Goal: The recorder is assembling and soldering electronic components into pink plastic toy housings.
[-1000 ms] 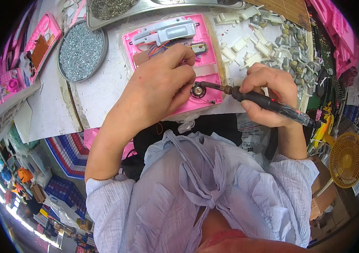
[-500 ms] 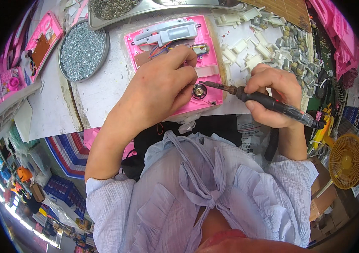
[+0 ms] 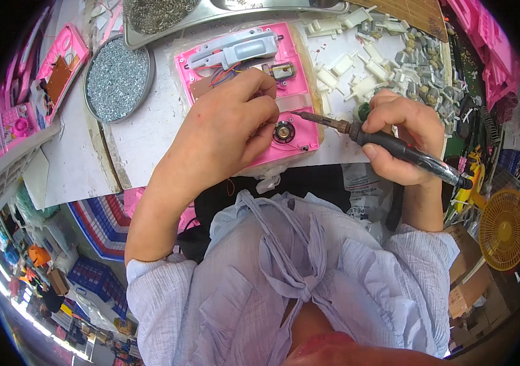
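A pink plastic housing (image 3: 309, 129) lies before me with its inside facing up. It holds a light grey moulded part (image 3: 249, 51), a small metal motor (image 3: 283, 71), thin coloured wires (image 3: 226, 74) and a round black speaker (image 3: 284, 132). My left hand (image 3: 226, 119) rests over the housing, fingers bent and drawn together; whatever they pinch is hidden. In my right hand (image 3: 411, 128) is a black-handled soldering iron (image 3: 394, 151), gripped between thumb and fingers. Its thin tip points left, above the housing, just up from the speaker and close to my left fingertips.
A round dish of small metal screws (image 3: 118, 78) stands at left. Behind the housing is a metal tray (image 3: 226, 17). White plastic pieces (image 3: 367, 85) and grey ones lie scattered at right. Pink casings (image 3: 65, 67) sit far left, and a yellow fan (image 3: 505, 230) is at lower right.
The soldering iron's tip has shifted slightly up, off the speaker's edge, and my right hand has moved a little right. The housing appears slightly further left; my left hand keeps its bent grip.
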### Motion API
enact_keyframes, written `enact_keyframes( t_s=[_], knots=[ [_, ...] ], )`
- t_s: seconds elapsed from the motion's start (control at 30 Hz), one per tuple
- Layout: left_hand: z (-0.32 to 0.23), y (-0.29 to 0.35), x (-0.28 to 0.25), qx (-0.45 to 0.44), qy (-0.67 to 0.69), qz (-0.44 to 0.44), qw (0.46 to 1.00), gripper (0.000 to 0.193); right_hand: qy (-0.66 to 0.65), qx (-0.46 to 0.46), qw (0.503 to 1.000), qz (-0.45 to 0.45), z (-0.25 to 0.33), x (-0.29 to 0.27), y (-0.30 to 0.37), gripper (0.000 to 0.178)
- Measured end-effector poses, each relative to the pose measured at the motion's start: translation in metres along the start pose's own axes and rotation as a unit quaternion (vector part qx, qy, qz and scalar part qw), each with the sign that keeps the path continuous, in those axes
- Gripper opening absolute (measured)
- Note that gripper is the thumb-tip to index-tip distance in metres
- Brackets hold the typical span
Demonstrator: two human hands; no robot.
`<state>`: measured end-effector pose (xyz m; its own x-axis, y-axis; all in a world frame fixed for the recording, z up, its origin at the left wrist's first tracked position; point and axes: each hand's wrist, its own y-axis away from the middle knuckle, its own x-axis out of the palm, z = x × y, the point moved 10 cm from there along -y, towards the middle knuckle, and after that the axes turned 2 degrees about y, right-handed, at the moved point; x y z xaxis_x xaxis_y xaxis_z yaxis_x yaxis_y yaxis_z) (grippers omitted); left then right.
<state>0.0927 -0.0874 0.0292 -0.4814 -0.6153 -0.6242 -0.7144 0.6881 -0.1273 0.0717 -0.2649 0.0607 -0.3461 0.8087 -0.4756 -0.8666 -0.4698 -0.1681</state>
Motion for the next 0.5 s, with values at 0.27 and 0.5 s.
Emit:
enact_keyframes(
  t_s=[0.27, 0.5],
  knots=[
    [0.0030, 0.0021, 0.0010, -0.019, 0.015, -0.012, 1.000, 0.018, 0.004, -0.015, 1.000, -0.004, -0.0001, -0.0005, 0.0031, 0.024],
    [-0.0044, 0.0016, 0.0042, -0.014, -0.038, -0.029, 0.999, 0.019, 0.000, -0.031, 0.999, -0.032, 0.0024, 0.0054, -0.0005, 0.024]
  ],
)
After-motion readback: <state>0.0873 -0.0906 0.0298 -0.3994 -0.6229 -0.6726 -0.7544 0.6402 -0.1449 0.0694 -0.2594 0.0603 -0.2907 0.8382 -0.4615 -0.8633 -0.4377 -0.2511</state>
